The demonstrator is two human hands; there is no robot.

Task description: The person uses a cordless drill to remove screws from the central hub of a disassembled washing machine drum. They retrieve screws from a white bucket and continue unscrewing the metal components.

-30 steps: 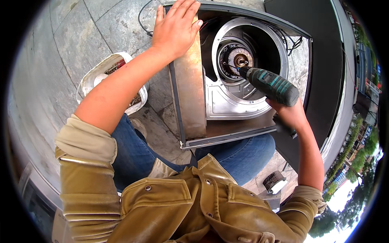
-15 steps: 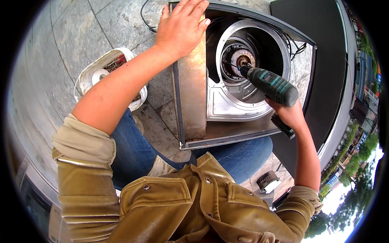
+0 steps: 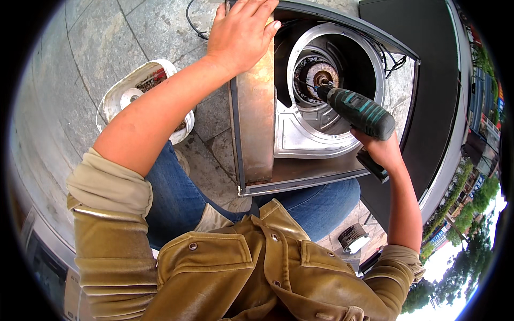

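Note:
My right hand [image 3: 384, 151] is wrapped round the grip of a dark green and black cordless drill [image 3: 361, 113]. The drill's nose points into a round silver fan housing [image 3: 301, 140], reaching the greasy, rust-brown motor hub [image 3: 322, 75] at its centre; whether the bit touches is too small to tell. This housing sits inside an open metal casing [image 3: 254, 131], tilted across my knees. At the casing's far left edge, my left hand [image 3: 239, 40] lies flat on the brownish metal panel, fingers stretched out, holding nothing.
A white bucket [image 3: 108, 104] with small debris and a white round piece stands on the stone paving, left of the casing. Behind, a large black panel [image 3: 432, 101] leans at the right. A dark ribbed cylinder [image 3: 352, 235] is near my right knee. Black wires [image 3: 393, 65] hang by the casing's right side.
Almost nothing differs. The view has shifted very slightly, while both hands and the drill keep their places.

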